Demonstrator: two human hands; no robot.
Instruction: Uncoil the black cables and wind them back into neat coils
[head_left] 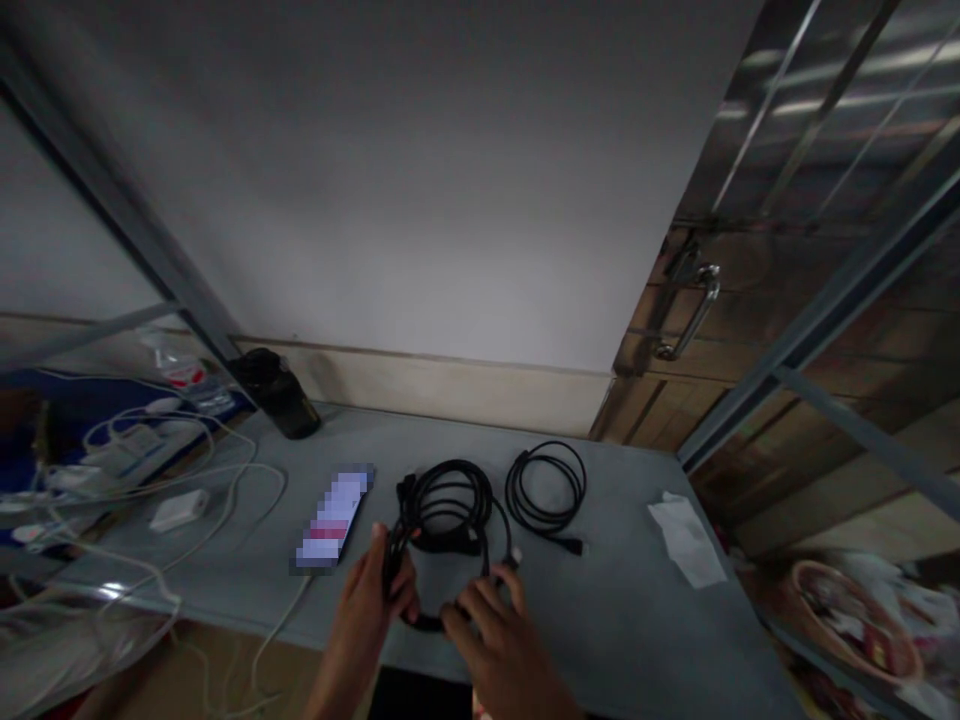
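Observation:
A coiled black cable [446, 510] lies on the grey table [622, 600] near its front edge. My left hand [369, 610] is closed around the left side of this coil. My right hand [499, 640] pinches the coil's lower right part, fingers curled over the cable. A second, thinner black cable coil [546, 490] lies just to the right, touching neither hand. A phone [334, 518] with a lit screen lies flat to the left of the coil.
A dark bottle [279, 392] lies at the back left by the wall. White chargers and cords [150, 480] spread over the table's left side. A crumpled white paper [686, 538] lies at the right. Beyond the right edge is a metal-handled door [690, 310].

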